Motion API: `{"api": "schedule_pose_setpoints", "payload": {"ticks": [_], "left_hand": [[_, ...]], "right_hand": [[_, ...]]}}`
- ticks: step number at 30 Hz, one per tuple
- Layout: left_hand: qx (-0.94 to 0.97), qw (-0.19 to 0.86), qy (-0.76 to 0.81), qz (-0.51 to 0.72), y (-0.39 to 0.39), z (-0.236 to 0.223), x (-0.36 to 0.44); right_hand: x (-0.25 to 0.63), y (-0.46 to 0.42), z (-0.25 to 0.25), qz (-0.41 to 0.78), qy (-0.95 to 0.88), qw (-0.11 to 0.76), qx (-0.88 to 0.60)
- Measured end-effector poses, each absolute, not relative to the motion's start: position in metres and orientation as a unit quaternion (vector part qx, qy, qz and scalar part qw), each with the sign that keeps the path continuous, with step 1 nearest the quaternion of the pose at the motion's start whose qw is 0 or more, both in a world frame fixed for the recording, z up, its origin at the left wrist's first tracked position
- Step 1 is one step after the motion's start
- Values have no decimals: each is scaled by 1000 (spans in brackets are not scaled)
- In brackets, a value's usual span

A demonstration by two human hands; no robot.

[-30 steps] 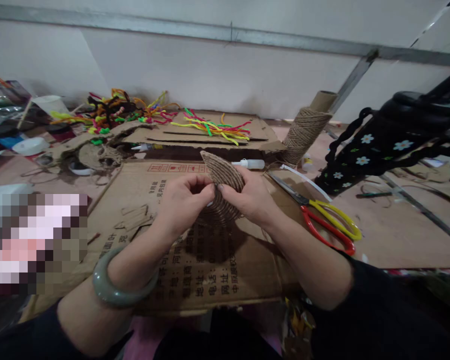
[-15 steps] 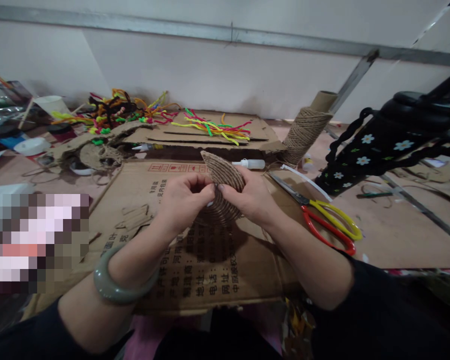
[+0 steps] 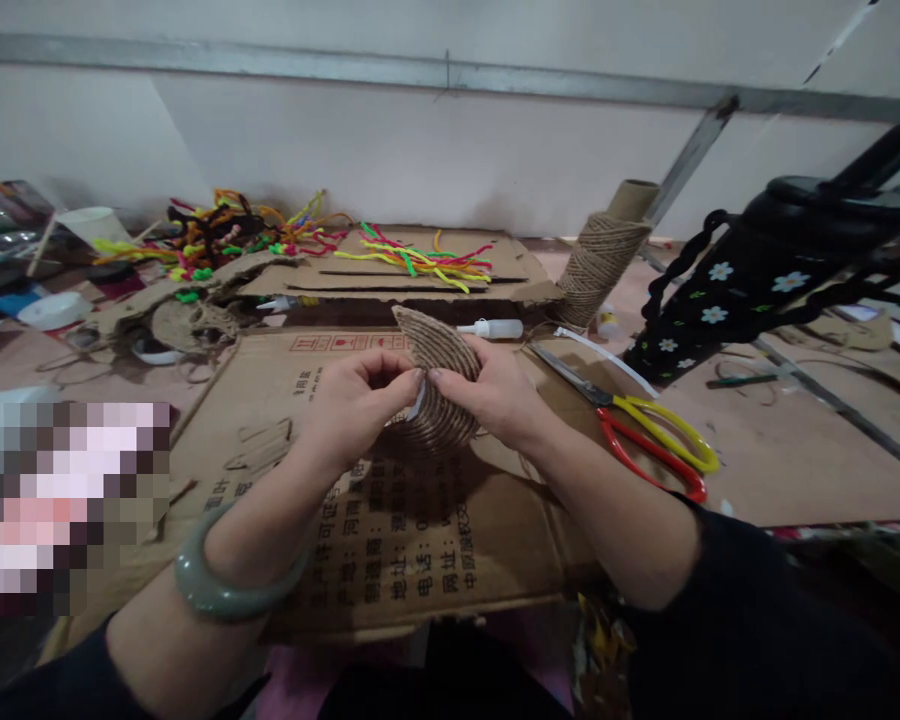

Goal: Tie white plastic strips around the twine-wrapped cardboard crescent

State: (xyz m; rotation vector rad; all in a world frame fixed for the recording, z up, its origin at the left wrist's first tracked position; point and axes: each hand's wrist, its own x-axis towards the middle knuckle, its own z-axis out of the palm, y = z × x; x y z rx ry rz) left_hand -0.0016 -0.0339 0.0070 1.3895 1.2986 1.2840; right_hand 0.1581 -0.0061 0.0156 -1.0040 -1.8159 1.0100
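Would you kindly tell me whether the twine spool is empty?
Not empty: the twine spool is wound with twine along most of its visible length, with bare tube showing at the top.

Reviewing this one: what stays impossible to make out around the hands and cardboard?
All in the head view:
Right hand: most fingertips hidden behind the twine-wrapped piece.
White bit: partly covered by the left hand.
Upper lettering on the cardboard: too small and blurred to read.
Far left: a pixelated patch masks what lies there.
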Motion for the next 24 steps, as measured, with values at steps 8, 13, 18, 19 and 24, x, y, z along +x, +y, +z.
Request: {"api": "schedule_pose_setpoints", "payload": {"ticks": [8, 13, 18, 19, 24], "left_hand": [[584, 376, 539, 476, -34, 8, -4], [578, 374, 554, 468, -33, 12, -3], [576, 390, 553, 458, -32, 12, -4], [576, 392, 554, 456, -32, 12, -4], [578, 396, 552, 452, -32, 16, -3]], "right_hand": [[156, -7, 17, 441, -692, 402, -406], [155, -6, 16, 444, -686, 406, -409], [155, -6, 12, 437, -684, 417, -409], [154, -6, 12, 434, -685, 417, -411], [154, -7, 13, 441, -678, 411, -420]]}}
